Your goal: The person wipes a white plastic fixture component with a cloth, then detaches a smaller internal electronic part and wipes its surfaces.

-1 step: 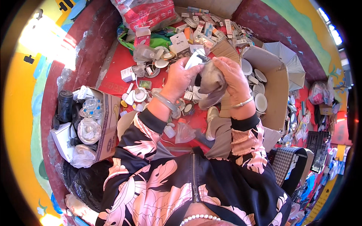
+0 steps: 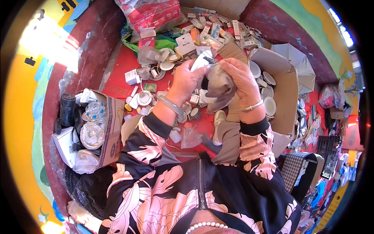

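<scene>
A white thing [image 2: 199, 62], just past twelve o'clock from the view's middle, was partly hidden and too blurry to name. The left hand [image 2: 184, 79] pinched it. The right hand [image 2: 242, 80] had its fingertips close together, holding a soft grey cloth [image 2: 221, 82] between one and two o'clock.

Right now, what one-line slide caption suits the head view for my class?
Left hand holding a white item, right hand a greyish cloth, with small boxes strewn beyond.
</scene>
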Available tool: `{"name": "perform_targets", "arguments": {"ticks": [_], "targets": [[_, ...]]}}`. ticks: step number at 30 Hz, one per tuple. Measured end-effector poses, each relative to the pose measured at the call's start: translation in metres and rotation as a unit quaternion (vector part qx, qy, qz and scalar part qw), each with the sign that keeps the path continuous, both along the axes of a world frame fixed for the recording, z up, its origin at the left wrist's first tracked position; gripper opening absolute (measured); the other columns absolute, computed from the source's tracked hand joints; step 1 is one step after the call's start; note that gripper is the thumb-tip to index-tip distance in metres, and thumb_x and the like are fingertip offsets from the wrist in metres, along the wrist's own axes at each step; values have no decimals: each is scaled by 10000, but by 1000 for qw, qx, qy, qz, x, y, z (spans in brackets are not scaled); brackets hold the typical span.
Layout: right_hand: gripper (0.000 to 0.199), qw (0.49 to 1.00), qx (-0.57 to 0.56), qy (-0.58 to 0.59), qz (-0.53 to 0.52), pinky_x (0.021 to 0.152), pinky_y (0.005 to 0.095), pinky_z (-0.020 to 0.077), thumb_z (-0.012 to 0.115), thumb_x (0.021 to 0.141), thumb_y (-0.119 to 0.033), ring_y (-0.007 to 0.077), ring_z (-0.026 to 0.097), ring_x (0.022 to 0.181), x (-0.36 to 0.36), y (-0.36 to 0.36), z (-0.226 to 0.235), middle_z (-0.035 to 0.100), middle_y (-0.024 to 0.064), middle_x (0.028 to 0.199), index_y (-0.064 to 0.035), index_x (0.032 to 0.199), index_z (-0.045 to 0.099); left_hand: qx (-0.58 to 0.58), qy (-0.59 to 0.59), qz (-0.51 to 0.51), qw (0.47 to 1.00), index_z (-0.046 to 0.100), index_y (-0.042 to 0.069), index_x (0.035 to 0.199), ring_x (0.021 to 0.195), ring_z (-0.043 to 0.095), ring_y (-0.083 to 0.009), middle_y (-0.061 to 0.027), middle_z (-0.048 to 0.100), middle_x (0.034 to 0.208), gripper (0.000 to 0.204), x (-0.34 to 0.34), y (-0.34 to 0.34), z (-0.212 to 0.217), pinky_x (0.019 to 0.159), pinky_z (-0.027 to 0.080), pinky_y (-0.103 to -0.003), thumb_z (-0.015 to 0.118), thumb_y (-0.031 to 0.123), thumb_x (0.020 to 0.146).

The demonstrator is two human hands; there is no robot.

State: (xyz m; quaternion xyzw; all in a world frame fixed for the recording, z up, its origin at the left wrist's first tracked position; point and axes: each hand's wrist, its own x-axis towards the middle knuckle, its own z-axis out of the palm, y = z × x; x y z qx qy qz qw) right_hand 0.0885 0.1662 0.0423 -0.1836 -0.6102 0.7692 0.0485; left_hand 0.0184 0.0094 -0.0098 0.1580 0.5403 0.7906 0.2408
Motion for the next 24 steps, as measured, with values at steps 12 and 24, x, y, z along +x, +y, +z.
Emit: {"name": "perform_targets", "arguments": {"ticks": [12, 24], "targets": [[104, 978, 203, 26, 27, 617, 195, 429, 660, 771, -46, 50, 526, 686, 1, 18, -6, 609, -5, 759, 20, 850, 641, 7, -19, 8, 1000, 624, -23, 895, 613, 513, -54, -5, 597, 754, 197, 1, -2, 10, 533, 418, -215, 707, 104, 770], [119, 972, 231, 27, 33, 616, 197, 423, 669, 763, -69, 51, 520, 676, 9, 31, 6, 611, -12, 753, 17, 844, 651, -55, 52, -56, 996, 635, -16, 875, 635, 514, -45, 4, 600, 745, 183, 5, -5, 17, 561, 431, -216, 699, 111, 760]]}}
